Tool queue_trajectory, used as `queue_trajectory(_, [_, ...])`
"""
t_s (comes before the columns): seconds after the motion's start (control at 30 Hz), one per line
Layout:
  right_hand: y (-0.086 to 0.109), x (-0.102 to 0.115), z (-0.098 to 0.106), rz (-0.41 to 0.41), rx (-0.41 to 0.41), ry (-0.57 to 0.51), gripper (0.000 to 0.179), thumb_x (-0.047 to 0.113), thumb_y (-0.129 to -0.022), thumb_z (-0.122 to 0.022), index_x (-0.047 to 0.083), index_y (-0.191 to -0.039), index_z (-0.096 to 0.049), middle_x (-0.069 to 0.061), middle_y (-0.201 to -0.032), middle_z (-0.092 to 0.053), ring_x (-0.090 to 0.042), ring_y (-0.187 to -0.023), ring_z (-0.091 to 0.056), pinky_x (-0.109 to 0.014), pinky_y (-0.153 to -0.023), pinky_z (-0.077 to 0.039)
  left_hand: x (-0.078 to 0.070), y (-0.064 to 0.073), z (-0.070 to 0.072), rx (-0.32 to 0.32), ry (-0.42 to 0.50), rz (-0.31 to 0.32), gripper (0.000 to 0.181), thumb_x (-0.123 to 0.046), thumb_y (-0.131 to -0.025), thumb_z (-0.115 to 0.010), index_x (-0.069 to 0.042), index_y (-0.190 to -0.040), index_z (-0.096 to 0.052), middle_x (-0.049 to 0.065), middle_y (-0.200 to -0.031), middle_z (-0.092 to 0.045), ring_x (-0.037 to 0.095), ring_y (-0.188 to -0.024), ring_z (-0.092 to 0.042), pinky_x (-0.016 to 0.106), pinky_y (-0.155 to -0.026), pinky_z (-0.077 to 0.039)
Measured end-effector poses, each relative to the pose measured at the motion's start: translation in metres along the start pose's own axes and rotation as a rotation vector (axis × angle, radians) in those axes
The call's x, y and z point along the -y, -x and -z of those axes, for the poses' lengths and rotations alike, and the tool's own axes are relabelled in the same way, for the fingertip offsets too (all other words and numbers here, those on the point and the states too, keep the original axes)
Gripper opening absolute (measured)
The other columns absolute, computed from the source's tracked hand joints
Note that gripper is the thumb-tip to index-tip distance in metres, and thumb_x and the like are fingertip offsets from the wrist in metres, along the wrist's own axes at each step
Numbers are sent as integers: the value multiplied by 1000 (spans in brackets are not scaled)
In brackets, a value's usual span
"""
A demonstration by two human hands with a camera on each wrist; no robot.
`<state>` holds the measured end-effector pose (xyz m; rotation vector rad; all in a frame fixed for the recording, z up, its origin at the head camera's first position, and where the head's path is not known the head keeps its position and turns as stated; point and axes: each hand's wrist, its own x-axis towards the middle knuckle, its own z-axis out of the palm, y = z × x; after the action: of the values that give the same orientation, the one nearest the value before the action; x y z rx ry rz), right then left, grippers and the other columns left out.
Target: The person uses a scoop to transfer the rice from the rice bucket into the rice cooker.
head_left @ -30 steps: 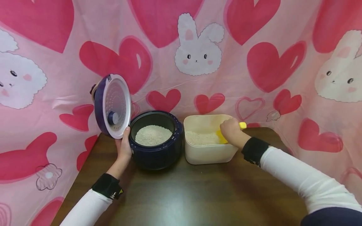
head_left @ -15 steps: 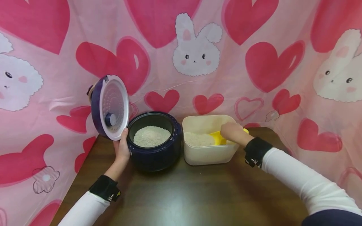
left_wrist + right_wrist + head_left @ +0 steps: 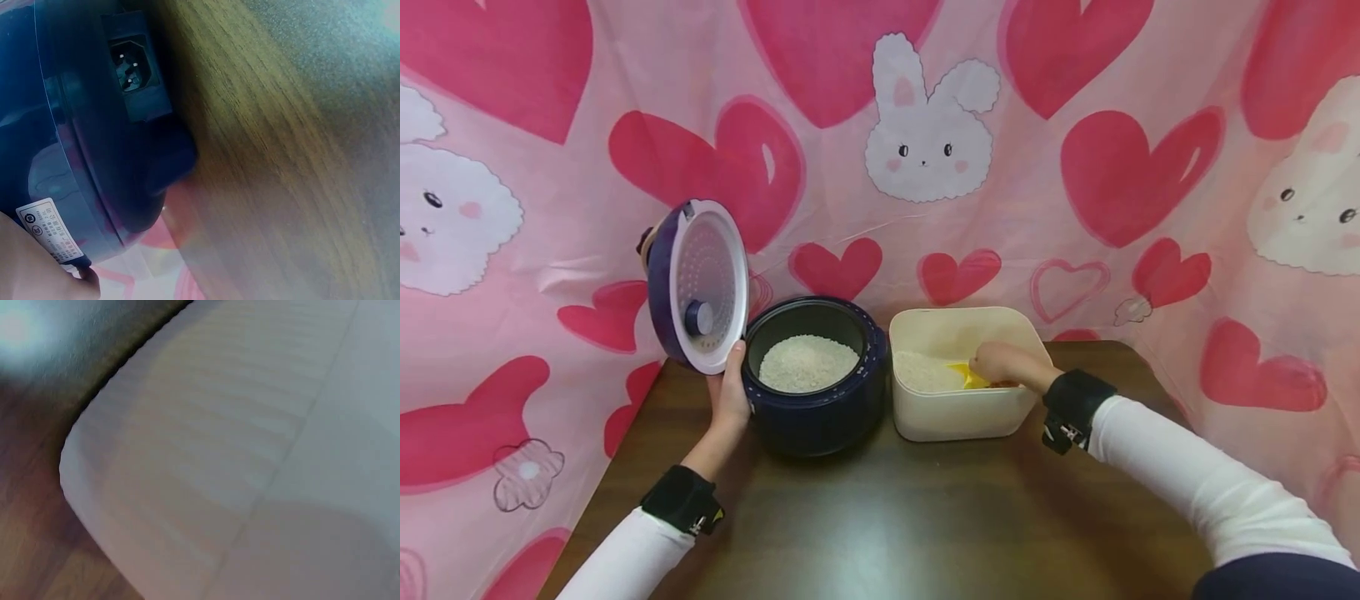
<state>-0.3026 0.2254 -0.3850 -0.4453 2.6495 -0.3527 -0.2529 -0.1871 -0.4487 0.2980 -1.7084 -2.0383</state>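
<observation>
Left hand (image 3: 728,402) pinches rice cooker lid (image 3: 709,271) by its rim — right hand (image 3: 1009,364) grips yellow scoop (image 3: 967,377) inside cream rice bin (image 3: 955,417), near the table's (image 3: 865,525) far edge.

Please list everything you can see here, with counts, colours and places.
Rice cooker: one, navy, left of container
Lid: one, navy with pale inside, raised left of cooker
Cooker rice: one heap, white, inside cooker
Container: one, cream, right of cooker
Container rice: one heap, off-white, inside container
Scoop: one, yellow, in container
Table: one, brown, underneath
Backdrop: one, pink with hearts and rabbits, behind
Sleeves: two, white, on forearms
Wristbands: two, black, on wrists
Hands: two, bare; left on lid, right holding scoop
</observation>
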Motion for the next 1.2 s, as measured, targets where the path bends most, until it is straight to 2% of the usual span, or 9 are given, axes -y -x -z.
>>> queue_trajectory(0.17, [-6, 3, -4, -14, 6, -42, 33, 16, -105, -46, 5, -77, -58, -2, -66, -48, -16, -52, -44, -24, -50, -37, 0, -1, 0, -7, 10, 10, 57, -32, -105, -55, -12, -155, -39, 0, -148, -47, 13, -133, -44, 25, -119, -30])
queue_trajectory(0.37, [-7, 3, -7, -15, 12, -93, 29, 21, -105, -49, -1, -98, -66, -5, -76, -51, -22, -73, -52, -31, -72, -41, -1, -1, 0, -14, 14, 13, 53, -32, -105, -55, -12, -153, -42, -2, -143, -50, 11, -128, -47, 25, -117, -33])
queue_trajectory(0.47, [-6, 4, -6, -17, 31, -118, 28, 21, -105, -50, -2, -102, -66, -6, -79, -51, -24, -77, -53, -33, -75, -42, 0, -1, -1, -9, 18, 4, 53, -31, -105, -55, -12, -152, -43, -3, -142, -50, 11, -128, -47, 26, -117, -33])
queue_trajectory(0.67, [-2, 2, 4, -38, 69, -159, 28, 23, -106, -49, 2, -94, -64, -4, -73, -50, -20, -65, -49, -27, -62, -41, 1, -2, -1, -12, 35, -14, 53, -29, -105, -56, -12, -153, -43, -3, -143, -50, 11, -129, -46, 26, -118, -32])
queue_trajectory(0.77, [2, -3, 12, -46, 99, -225, 33, 26, -106, -49, 5, -85, -63, -2, -67, -49, -18, -56, -46, -25, -53, -39, -1, -2, -1, -15, 30, -16, 54, -29, -104, -55, -11, -153, -42, -2, -145, -50, 11, -130, -46, 25, -118, -31])
queue_trajectory(0.97, [7, -8, 21, -50, 138, -299, 43, 27, -107, -46, 10, -69, -58, 0, -60, -51, -14, -48, -44, -23, -48, -37, -3, -2, -1, -15, 27, -22, 54, -29, -104, -55, -11, -153, -42, -2, -143, -50, 12, -129, -46, 26, -118, -32])
queue_trajectory(1.2, [17, -15, 29, -60, 125, -401, 40, 32, -109, -45, 6, -81, -60, -1, -63, -52, -14, -50, -44, -23, -49, -38, -1, 0, -1, -24, 10, -4, 55, -31, -104, -56, -11, -154, -41, 1, -147, -49, 11, -131, -44, 25, -118, -30])
